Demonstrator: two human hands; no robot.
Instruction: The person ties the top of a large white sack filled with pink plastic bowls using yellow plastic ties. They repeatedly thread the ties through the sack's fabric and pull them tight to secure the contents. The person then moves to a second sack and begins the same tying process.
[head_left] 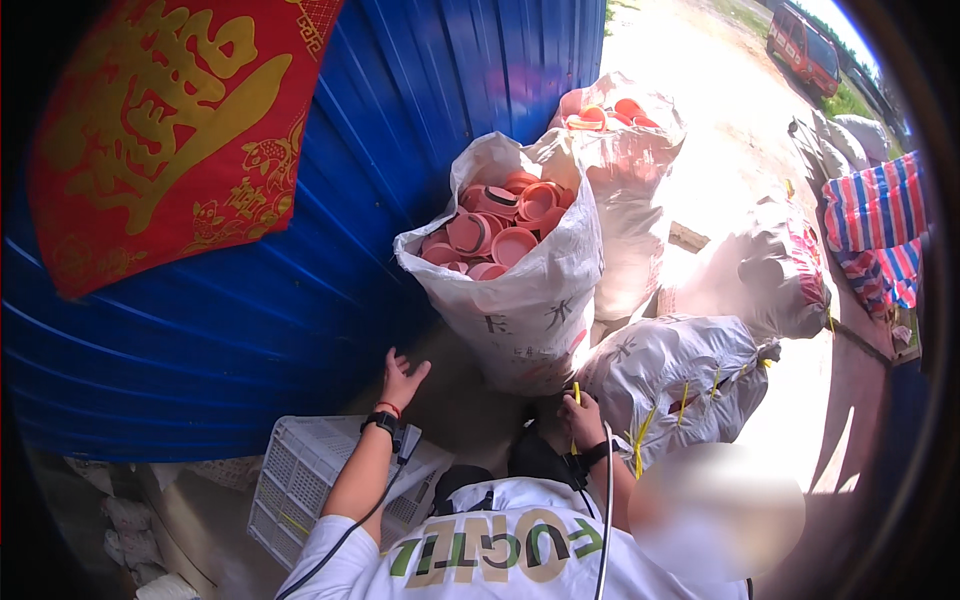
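My left hand (403,378) is raised over the floor beside the blue wall, its fingers apart and nothing in it. It is nearest to the open white woven sack (500,325), which stands upright in front of me. Pink and orange round plastic lids (513,245) fill that sack to its mouth. My right hand (584,420) is closed around a thin yellow strip (577,392) that sticks up above the fingers. That hand is close to the sack's lower right side and to a tied white sack (675,360) lying on its side. Yellow ties (641,445) hang from this sack.
A white plastic crate (285,480) stands at my left by the blue corrugated wall (400,80). Behind the front sack is another open sack (625,160) of lids. Another tied sack (785,280) and a striped bag (878,205) are at right. A red vehicle (803,48) stands far off.
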